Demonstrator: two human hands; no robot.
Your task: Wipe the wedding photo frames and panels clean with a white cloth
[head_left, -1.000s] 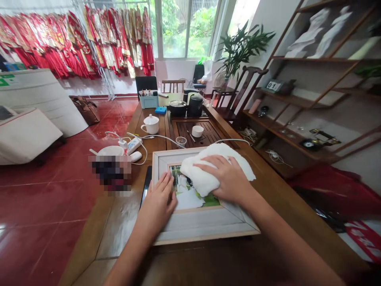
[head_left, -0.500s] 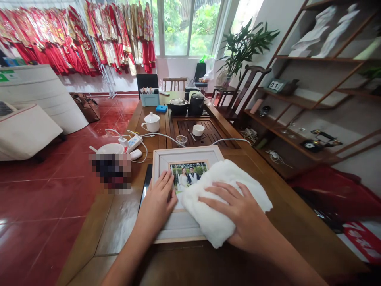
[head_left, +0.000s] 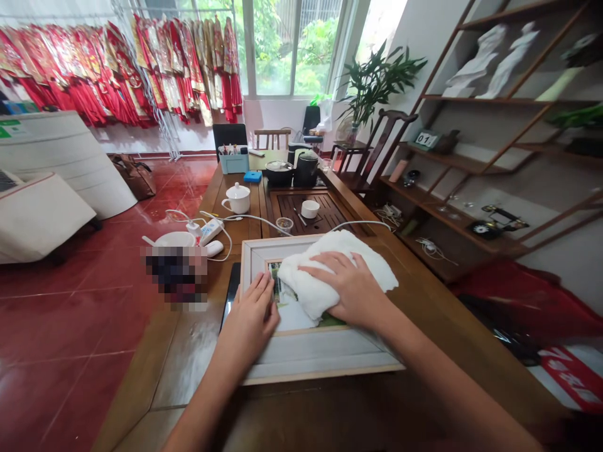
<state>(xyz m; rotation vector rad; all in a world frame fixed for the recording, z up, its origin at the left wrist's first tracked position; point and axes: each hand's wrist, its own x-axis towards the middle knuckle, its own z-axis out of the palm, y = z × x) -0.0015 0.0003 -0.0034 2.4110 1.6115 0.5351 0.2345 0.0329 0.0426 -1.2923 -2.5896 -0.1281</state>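
Observation:
A pale picture frame (head_left: 301, 356) lies flat on the wooden table, its photo mostly covered. My left hand (head_left: 254, 307) rests on the frame's left side, fingers stretched out over the border and the photo's edge. Under my right hand (head_left: 351, 282) is a fluffy white cloth (head_left: 372, 254), bunched over the upper right part of the frame. The fingers of that hand are spread across the cloth and hold it against the picture. A dark flat device (head_left: 230, 292) shows partly from beneath the frame's left edge.
Beyond the frame are a slatted tea tray (head_left: 325, 229) with a small white cup (head_left: 309, 209) and a lidded white mug (head_left: 237, 198). A power strip (head_left: 211, 231) with white cables lies at left, near a white bowl (head_left: 174, 241). Shelves (head_left: 471, 166) stand at right.
My right hand has pushed the white cloth up and left across the frame, hiding most of the photo and baring the lower right border. My left hand stays in place.

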